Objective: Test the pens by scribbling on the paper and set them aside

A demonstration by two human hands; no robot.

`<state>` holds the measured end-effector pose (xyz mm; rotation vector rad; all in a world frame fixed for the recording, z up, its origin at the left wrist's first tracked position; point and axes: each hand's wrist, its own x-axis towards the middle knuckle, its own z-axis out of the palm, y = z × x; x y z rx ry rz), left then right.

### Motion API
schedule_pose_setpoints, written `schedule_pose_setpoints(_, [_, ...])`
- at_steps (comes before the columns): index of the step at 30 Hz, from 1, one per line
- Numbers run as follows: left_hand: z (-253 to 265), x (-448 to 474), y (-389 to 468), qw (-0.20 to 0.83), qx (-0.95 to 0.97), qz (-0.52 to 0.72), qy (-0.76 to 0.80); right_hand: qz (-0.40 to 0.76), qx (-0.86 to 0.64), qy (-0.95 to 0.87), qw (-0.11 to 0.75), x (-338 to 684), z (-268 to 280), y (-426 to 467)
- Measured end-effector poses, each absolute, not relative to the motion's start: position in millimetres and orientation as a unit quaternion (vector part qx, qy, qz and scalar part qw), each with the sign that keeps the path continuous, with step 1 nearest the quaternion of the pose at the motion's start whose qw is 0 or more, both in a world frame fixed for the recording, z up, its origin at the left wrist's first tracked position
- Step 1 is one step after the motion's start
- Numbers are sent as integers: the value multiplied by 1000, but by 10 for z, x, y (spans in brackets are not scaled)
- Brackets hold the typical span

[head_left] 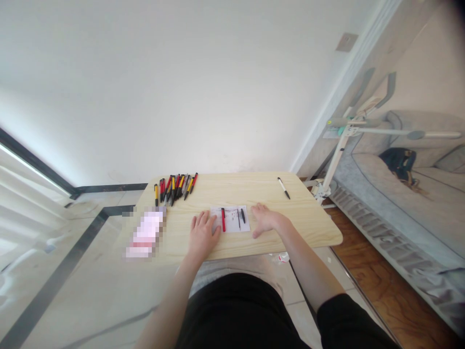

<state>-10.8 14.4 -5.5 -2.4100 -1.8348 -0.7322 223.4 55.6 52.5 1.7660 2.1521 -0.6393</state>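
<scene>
Your hands flank a small paper bearing pen parts.
Nearest you, your left hand (203, 235) rests at the left edge of the paper (230, 227), your right hand (266, 219) just beside its right edge; both grips are spread, fingers apart. Between them on the paper lie a red tube (223, 220), a thin dark stick (239, 219) and a black piece (243, 216). Farther back on the surface (232, 189), a white pen (283, 187) lies right, a pile of pens (176, 188) left.

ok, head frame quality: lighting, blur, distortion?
Head view: white fabric curtain washed out at left; upper-right corner dark; marks on white paper sheet too soft to read; pink-and-white oblong patch pixelated; wide-angle stretch toward edges.
</scene>
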Motion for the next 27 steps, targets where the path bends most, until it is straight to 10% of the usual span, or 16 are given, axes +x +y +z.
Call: schedule_pose_setpoints(27, [-53, -99, 142, 16, -770, -236, -593, -208, 645, 717, 164, 2060, 558, 524])
